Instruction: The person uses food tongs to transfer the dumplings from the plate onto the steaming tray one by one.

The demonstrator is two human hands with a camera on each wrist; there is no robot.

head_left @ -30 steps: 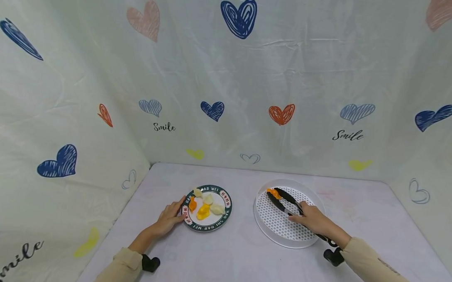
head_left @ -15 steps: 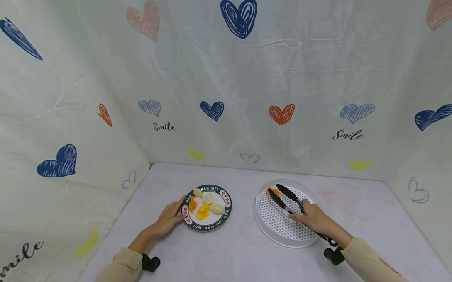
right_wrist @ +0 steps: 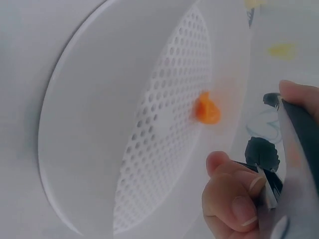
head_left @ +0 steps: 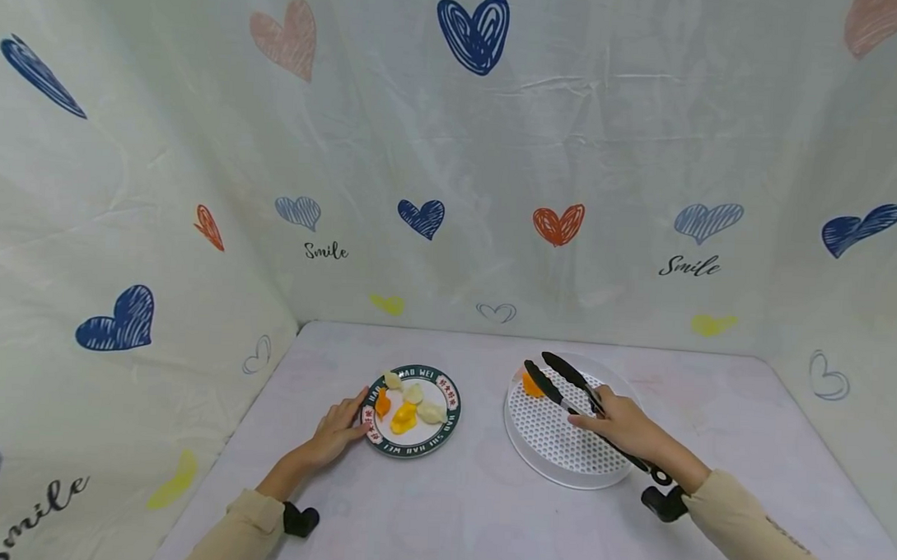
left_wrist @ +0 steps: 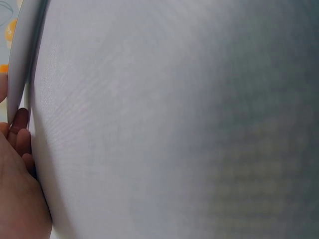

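Observation:
My left hand [head_left: 336,428] pinches the left rim of a round plate [head_left: 409,452] with a green lettered border. In the left wrist view the thumb lies over the rim of the plate [left_wrist: 25,45] and fingers sit beneath it. The plate bears several dumpling-like pieces: pale [head_left: 432,414], yellow [head_left: 403,418] and orange [head_left: 382,403]. My right hand [head_left: 621,422] grips black-tipped tongs [head_left: 544,385], their tips spread with nothing between them. Below the tips, an orange dumpling-like piece [right_wrist: 207,108] lies near the far-left wall of a white perforated steamer tray [head_left: 561,449].
Both the plate and the round tray rest on a pale tablecloth [head_left: 477,512], with a gap between them. A hanging sheet [head_left: 460,149] printed with hearts closes off the back and sides. Each wrist wears a black camera mount [head_left: 301,520].
The tongs have spread and released the orange dumpling-like piece into the tray, then risen slightly above it. The left hand and the plate have stayed in place.

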